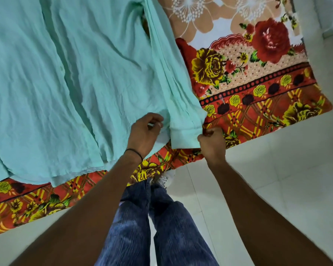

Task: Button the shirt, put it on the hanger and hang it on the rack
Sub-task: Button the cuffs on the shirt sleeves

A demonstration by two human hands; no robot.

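A mint-green shirt (pixel 71 77) lies spread flat over a flowered bedsheet, its hem toward me. One long sleeve (pixel 173 77) runs down the shirt's right side and ends in a cuff (pixel 185 131) at the bed's near edge. My left hand (pixel 144 133) pinches the cuff's left side, next to the shirt's body. My right hand (pixel 211 143) grips the cuff's right corner. A small button shows on the placket (pixel 61 68). No hanger or rack is in view.
The bed, covered by a red, yellow and orange flowered sheet (pixel 258 96), fills the upper frame; its near edge runs diagonally. Below and to the right is a white tiled floor (pixel 286 179). My legs in blue jeans (pixel 152 227) and a white shoe stand close to the bed.
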